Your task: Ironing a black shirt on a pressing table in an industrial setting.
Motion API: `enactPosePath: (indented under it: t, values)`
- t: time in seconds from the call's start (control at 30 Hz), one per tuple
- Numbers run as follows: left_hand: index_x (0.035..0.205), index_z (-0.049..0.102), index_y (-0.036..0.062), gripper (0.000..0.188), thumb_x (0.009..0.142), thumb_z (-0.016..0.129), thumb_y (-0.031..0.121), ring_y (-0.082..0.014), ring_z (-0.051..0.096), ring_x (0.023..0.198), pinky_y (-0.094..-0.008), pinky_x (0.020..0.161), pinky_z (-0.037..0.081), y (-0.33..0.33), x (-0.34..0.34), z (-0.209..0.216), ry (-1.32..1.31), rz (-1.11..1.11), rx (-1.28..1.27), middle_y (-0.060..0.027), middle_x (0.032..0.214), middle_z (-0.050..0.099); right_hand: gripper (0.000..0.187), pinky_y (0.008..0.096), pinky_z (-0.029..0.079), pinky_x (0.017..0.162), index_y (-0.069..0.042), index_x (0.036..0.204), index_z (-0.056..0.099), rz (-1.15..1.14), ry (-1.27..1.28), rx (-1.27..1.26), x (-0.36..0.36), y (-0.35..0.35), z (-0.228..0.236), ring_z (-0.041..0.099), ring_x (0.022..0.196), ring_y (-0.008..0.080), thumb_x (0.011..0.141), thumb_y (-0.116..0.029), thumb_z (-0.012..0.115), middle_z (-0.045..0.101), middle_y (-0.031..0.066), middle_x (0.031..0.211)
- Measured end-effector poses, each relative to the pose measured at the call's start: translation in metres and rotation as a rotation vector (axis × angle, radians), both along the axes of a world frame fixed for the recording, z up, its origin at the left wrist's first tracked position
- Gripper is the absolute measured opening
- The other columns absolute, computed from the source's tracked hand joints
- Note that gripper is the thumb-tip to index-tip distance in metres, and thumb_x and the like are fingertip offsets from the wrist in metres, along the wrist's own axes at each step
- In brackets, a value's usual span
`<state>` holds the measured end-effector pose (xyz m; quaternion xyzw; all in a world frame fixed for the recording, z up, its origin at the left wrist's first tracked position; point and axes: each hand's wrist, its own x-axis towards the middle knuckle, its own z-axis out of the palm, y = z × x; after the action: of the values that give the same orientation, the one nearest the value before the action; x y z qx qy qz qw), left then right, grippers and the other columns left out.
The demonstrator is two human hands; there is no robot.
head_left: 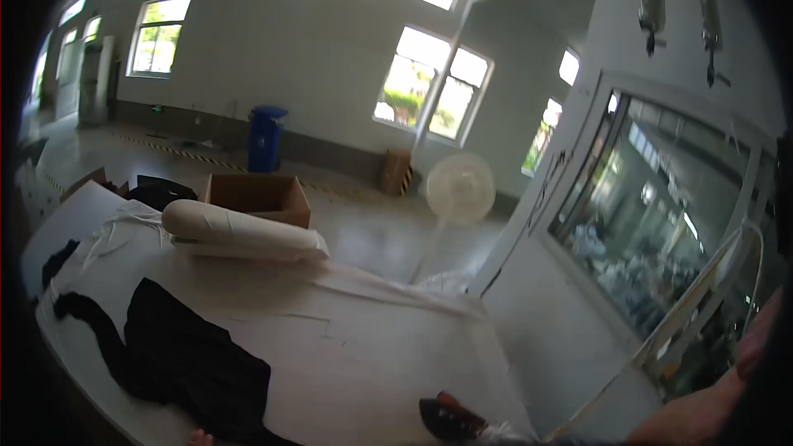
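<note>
On tabletop (355, 372), by L hand (200, 438): black cloth (202, 363).
Prob. light, soft; pinch at edge. Can't tell L grip's opening/hold; can't see R hand.

The person's left hand (200, 438) is just peeking in at the lower edge, toward seven o'clock; only the tips of some fingers are showing, pointing roughly toward twelve, while the palm, wrist and forearm are lying beyond the frame. Whether those fingers are curling or gripping is staying unclear. The right arm (702, 406) is entering around four o'clock, slanting from the rim near half past three down toward five. It is looking blurred and is running out at the bottom edge, which is hiding the right hand.
</note>
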<state>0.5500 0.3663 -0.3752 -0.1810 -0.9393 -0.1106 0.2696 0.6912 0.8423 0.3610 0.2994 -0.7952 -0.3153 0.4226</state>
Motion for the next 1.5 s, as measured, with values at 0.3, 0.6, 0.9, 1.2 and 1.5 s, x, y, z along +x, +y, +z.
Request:
enactPosePath:
  t: [0.3,0.6,0.9,1.2,1.5]
  values:
    - [0.147,0.049,0.0016,0.066,0.085,0.07,0.015,-0.0485,0.047,0.134,-0.0547,0.113,0.038,0.034,-0.009,0.004,-0.43,0.06,0.223,-0.0271,0.143,0.052,0.033,0.0319,0.052,0.081,0.007,0.114,0.067,-0.156,-0.431,-0.391,-0.039,0.057,-0.093,0.065,0.082,0.0189,0.095,-0.019,0.073,0.07,0.0132,0.101]
    - [0.152,0.047,-0.0001,0.064,0.092,0.068,0.006,-0.0338,0.063,0.125,-0.0379,0.103,0.05,0.038,-0.071,0.075,-0.349,0.008,0.392,-0.0214,0.143,0.06,0.033,0.032,0.052,0.079,0.007,0.113,0.067,-0.162,-0.845,-0.652,-0.028,0.016,-0.141,0.065,0.081,0.0186,0.094,-0.019,0.073,0.069,0.0132,0.101]
    - [0.136,0.057,-0.0035,0.051,0.094,0.076,0.019,-0.0246,0.067,0.108,-0.0354,0.094,0.052,0.062,-0.148,0.116,-0.714,-0.108,0.86,-0.0128,0.124,0.07,0.03,0.0307,0.052,0.071,-0.005,0.122,0.067,-0.768,-0.894,-1.579,-0.001,0.064,-0.434,0.067,0.076,0.0177,0.094,-0.015,0.073,0.07,0.0072,0.086]
    - [0.115,0.062,-0.003,0.036,0.098,0.073,0.026,-0.0185,0.066,0.093,-0.0385,0.083,0.057,0.052,-0.134,0.09,-0.298,-0.248,0.019,-0.0079,0.106,0.069,0.039,0.0404,0.055,0.083,-0.006,0.121,0.069,-1.206,-0.774,-1.295,0.095,0.053,-0.602,0.07,0.091,0.0297,0.089,-0.028,0.076,0.072,0.0139,0.1]
    - [0.111,0.065,-0.0069,0.034,0.101,0.069,0.025,-0.0159,0.062,0.085,-0.0318,0.081,0.052,0.003,-0.145,0.254,-0.473,-0.084,0.674,-0.0084,0.095,0.07,0.033,0.0261,0.05,0.084,-0.004,0.114,0.07,-0.662,-0.453,-1.825,0.049,0.102,-0.556,0.065,0.096,0.0183,0.089,0.01,0.054,0.068,0.0056,0.105]
